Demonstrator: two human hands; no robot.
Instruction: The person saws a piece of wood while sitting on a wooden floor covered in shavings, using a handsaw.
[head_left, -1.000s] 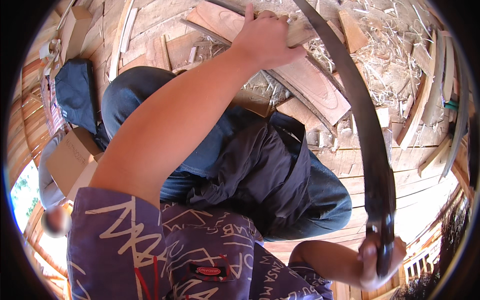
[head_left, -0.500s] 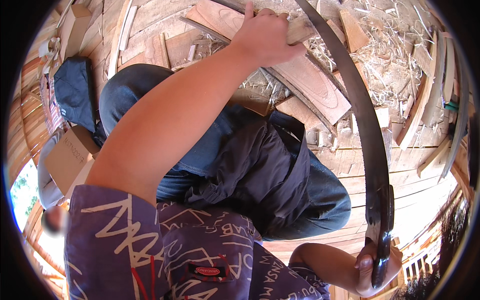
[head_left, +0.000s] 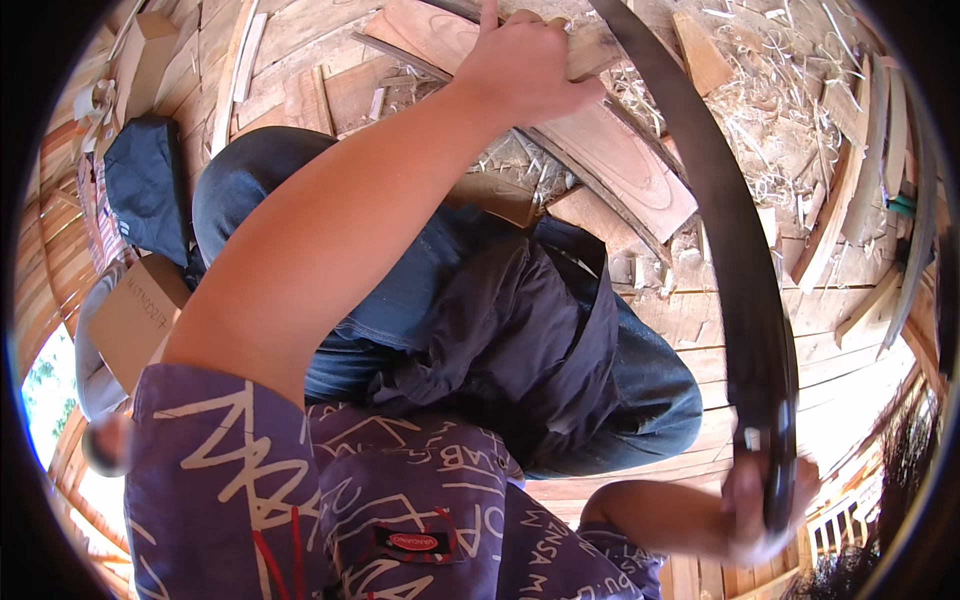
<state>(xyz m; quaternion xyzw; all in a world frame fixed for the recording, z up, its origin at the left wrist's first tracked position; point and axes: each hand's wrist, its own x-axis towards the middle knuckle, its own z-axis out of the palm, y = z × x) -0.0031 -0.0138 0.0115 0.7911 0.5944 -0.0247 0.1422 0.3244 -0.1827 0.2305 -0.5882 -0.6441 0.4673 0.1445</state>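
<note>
Long dark metal saw (head_left: 728, 190) with a black handle (head_left: 782, 450), gripped by a right hand (head_left: 765, 508) blurred at the fingers.
Well apart, left of the saw, the left hand (head_left: 528, 68) clasps a pale wooden block (head_left: 592, 50), hiding much of it. The saw's far end is cut off by the top edge; whether it touches the block cannot be told.

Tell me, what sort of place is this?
Probably a woodworking spot: curled shavings and wood strips lie about the plank floor, and the right hand grips what looks like a handsaw.
</note>
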